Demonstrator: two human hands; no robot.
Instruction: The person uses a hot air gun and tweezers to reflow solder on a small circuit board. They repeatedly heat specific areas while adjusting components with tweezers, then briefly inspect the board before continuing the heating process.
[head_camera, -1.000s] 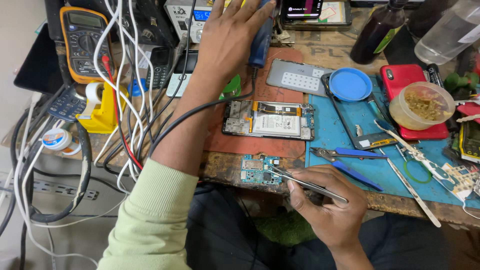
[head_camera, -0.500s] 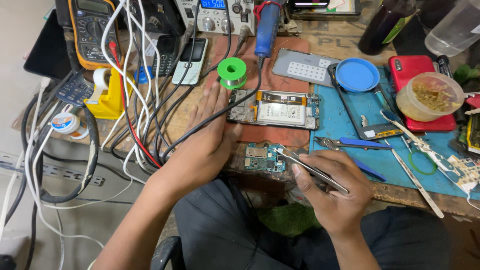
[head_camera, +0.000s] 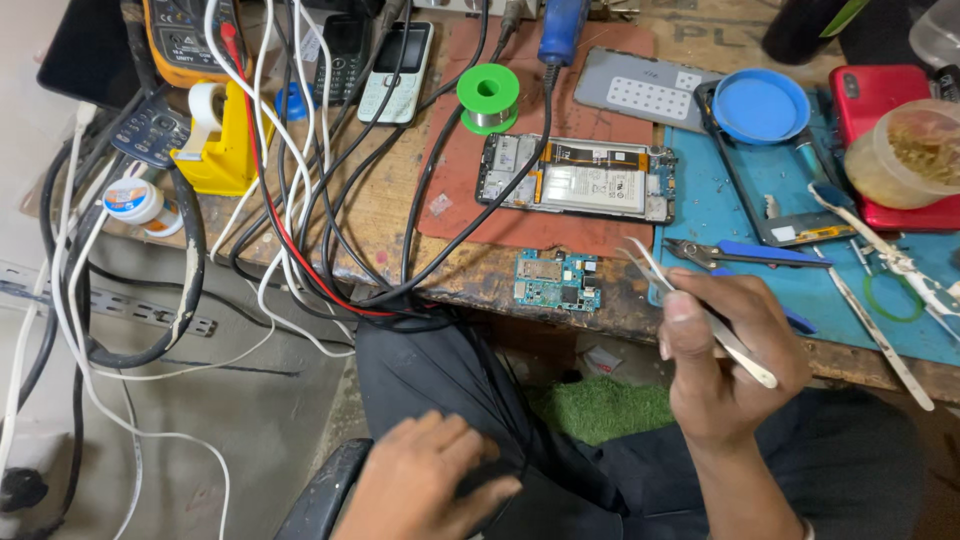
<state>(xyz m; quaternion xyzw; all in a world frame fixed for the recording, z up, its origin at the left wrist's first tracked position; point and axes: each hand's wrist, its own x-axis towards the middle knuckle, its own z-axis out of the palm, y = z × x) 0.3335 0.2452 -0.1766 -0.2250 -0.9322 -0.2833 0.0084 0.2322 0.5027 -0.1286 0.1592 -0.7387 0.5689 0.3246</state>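
My right hand grips metal tweezers, their tips raised just right of a small blue-green circuit board lying at the bench's front edge. My left hand rests low on my dark-trousered lap, fingers spread, holding nothing, next to black cables. An opened phone with its insides showing lies on a red-brown mat behind the board. A green solder spool stands at the mat's far left.
A tangle of black, white and red cables hangs over the bench's left edge. A multimeter, yellow tape holder, keypad phone, blue lid, red phone, tub and cutters crowd the bench.
My left hand has come back from the far side of the bench and dropped to my lap. My right hand has lifted the tweezers off the circuit board.
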